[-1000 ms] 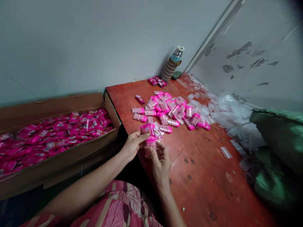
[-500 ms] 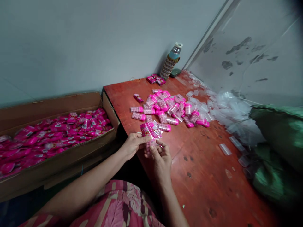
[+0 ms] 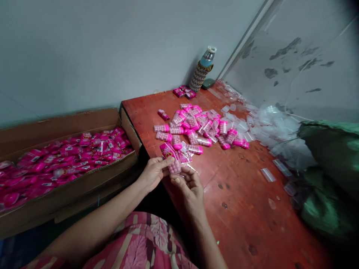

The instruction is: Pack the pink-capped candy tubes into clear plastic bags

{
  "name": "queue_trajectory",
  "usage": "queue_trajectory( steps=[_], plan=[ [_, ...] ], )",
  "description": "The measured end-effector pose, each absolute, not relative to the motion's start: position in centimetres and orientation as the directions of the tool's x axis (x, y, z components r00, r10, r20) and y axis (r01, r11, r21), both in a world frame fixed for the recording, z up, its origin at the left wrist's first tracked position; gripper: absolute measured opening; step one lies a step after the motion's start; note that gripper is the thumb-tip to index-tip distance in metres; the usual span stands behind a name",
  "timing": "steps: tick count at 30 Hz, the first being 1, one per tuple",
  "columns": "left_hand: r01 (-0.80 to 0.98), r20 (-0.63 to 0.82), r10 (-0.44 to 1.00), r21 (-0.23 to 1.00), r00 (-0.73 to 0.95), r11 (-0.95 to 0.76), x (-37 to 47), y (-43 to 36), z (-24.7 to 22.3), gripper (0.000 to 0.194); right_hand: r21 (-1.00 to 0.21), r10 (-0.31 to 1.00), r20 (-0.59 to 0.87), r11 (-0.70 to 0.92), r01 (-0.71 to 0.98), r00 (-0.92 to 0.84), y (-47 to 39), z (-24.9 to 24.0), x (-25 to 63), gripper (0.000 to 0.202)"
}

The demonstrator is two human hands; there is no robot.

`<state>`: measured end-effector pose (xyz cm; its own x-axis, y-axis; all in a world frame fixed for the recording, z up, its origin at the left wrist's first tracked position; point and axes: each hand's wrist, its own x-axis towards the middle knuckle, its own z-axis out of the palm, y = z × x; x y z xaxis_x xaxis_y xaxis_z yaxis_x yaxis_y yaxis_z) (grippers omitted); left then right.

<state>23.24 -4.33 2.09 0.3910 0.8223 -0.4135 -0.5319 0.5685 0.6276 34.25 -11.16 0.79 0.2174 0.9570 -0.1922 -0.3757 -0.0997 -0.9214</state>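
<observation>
Here my left hand [image 3: 153, 172] pinches a small clear plastic packet of pink candy balls with a pink label [image 3: 170, 158] over the near edge of the red wooden table [image 3: 241, 194]. My right hand [image 3: 190, 185] is loosely curled just below, fingertips at the packet. Beyond lies a heap of pink-capped candy tubes [image 3: 200, 129].

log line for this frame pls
left hand: holds pink packet | right hand: fingers open below packet | loose pink tubes on red table

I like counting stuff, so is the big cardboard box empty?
No, the cardboard box is full of pink packets, lying in a heap across its bottom.
</observation>
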Motion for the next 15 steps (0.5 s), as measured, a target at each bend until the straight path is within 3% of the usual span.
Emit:
queue_trajectory(
  steps=[6,10,12,15],
  plan=[
    [-0.495,-0.374,0.819,0.660,0.436,0.565,23.3,-5.7,2.2,0.018,-0.946,0.947,-0.157,-0.063,-0.319,0.280,-10.3,1.6,34.1,0.021],
    [-0.671,-0.288,0.942,0.667,0.170,0.325,20.7,-4.1,3.4,0.022,-0.963,0.938,-0.151,-0.068,-0.261,0.311,-10.0,2.4,34.9,0.021],
    [-0.710,-0.220,0.975,0.689,-0.011,0.147,19.0,-2.9,3.7,0.038,-0.969,0.918,-0.157,-0.071,-0.238,0.365,-10.3,2.3,36.0,0.020],
    [-0.528,-0.158,0.983,0.845,-0.090,0.087,18.0,-2.0,3.2,0.052,-0.977,0.891,-0.157,-0.076,-0.201,0.426,-10.8,1.7,37.7,0.018]
  ],
)
